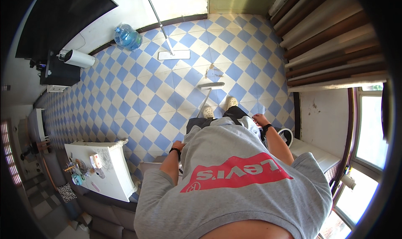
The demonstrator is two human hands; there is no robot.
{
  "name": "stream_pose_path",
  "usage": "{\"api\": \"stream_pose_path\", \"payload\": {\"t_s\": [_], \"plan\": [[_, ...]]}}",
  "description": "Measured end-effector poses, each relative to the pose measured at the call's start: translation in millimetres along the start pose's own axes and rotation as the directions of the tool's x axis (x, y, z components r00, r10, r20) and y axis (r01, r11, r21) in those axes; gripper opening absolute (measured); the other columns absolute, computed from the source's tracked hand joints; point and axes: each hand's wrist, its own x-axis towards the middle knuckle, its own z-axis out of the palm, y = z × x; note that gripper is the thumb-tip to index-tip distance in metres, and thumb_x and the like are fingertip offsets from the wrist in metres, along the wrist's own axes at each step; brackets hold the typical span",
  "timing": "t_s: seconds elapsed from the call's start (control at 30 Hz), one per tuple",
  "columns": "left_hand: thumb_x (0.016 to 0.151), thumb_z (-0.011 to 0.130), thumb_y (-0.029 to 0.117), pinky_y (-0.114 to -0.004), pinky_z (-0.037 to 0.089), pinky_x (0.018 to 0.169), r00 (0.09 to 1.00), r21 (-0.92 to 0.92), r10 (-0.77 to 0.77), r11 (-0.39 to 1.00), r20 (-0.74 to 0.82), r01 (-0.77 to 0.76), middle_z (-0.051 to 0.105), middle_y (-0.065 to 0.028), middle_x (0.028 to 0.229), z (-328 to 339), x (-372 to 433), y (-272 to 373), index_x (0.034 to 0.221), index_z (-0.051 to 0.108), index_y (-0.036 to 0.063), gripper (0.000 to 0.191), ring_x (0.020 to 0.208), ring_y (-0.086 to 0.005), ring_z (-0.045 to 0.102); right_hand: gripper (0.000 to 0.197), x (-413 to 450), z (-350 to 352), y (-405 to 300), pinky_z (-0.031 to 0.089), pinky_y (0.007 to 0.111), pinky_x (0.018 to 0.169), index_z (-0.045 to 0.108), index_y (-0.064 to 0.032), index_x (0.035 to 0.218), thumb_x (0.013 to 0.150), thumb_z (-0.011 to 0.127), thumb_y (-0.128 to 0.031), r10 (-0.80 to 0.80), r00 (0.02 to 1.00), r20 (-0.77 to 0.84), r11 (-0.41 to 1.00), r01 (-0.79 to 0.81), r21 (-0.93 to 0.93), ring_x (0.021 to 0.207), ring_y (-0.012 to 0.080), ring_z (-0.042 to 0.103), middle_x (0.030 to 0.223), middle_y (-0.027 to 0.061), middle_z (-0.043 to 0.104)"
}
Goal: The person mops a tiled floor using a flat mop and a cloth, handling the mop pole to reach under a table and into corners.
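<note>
My left hand [178, 145] is low at my left side, its fingers partly hidden by my grey shirt. A broom [212, 85] with a grey-white head rests on the tiles just ahead of my feet. Its thin handle slants back towards my left side and disappears behind my clothes, so whether my left hand grips it is hidden. Beside my right hip hangs my right hand [260, 120], fingers loosely curled, with no object plainly visible in it. Brownish debris [209, 70] lies on the floor beyond the broom head.
A flat mop [174, 55] stands near the wall, left of a bagged blue water bottle [128, 37]'s opposite side. A cluttered white table [110, 163] and grey sofa [103, 210] are at left. Striped curtains [329, 35] hang right; a white ring-shaped object [290, 138] is near my right arm.
</note>
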Motion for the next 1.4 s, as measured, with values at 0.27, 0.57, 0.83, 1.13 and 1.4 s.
{"api": "stream_pose_path", "payload": {"t_s": [0.27,0.57,0.83,1.13,1.4], "plan": [[0.078,0.056,0.033,-0.045,0.052,0.077,0.987,-0.004,0.132,0.991,-0.090,-0.133,0.063,-0.0243,0.099,-30.0,49.6,32.9,0.093,0.067,0.0024,0.036,0.096,-0.0400,0.061,0.023,-1.2,13.6,12.9,0.048,0.028,0.045,0.067,-0.0066,0.093,0.082,0.057,-0.025,-0.075,0.997,-0.036,0.983,0.068,-0.172,0.052,0.0132,0.058,0.072,0.0027,0.063],[0.085,0.047,0.041,-0.047,0.048,0.085,0.988,0.164,0.146,0.977,-0.040,-0.138,0.062,-0.0226,0.105,32.5,14.4,-72.7,0.100,0.067,0.0059,0.043,0.101,-0.0388,0.059,0.021,19.9,25.9,21.3,0.050,0.031,0.045,0.067,-0.0042,0.089,0.078,0.059,-0.019,-0.192,0.978,-0.081,0.960,0.170,-0.223,0.049,0.0173,0.059,0.065,0.0074,0.063],[0.084,0.048,0.041,-0.047,0.048,0.084,0.988,0.101,0.154,0.983,-0.009,-0.152,0.062,-0.0226,0.103,24.1,-15.3,-51.8,0.098,0.067,0.0061,0.042,0.100,-0.0390,0.059,0.034,66.7,7.8,43.3,0.050,0.034,0.086,0.068,-0.0068,0.104,0.077,0.055,-0.023,-0.459,0.858,0.229,0.358,0.415,-0.836,0.097,0.0257,0.063,0.100,0.0123,0.067],[0.083,0.050,0.041,-0.047,0.049,0.083,0.981,0.115,0.177,0.979,-0.076,-0.168,0.063,-0.0225,0.102,-43.4,45.1,6.2,0.096,0.068,0.0062,0.041,0.098,-0.0392,0.060,0.033,23.3,47.8,-34.9,0.048,0.038,0.089,0.069,-0.0064,0.098,0.078,0.053,-0.029,-0.198,0.980,-0.016,0.740,0.139,-0.659,0.101,0.0313,0.061,0.105,0.0145,0.065],[0.082,0.051,0.041,-0.047,0.049,0.082,0.970,0.098,0.212,0.975,-0.117,-0.201,0.063,-0.0225,0.100,-73.0,57.9,71.6,0.095,0.068,0.0064,0.040,0.097,-0.0393,0.060,0.029,83.6,26.9,8.6,0.048,0.034,0.089,0.068,-0.0048,0.098,0.079,0.053,-0.022,-0.384,0.875,0.295,0.161,0.378,-0.912,0.096,0.0290,0.062,0.100,0.0152,0.065]]}}
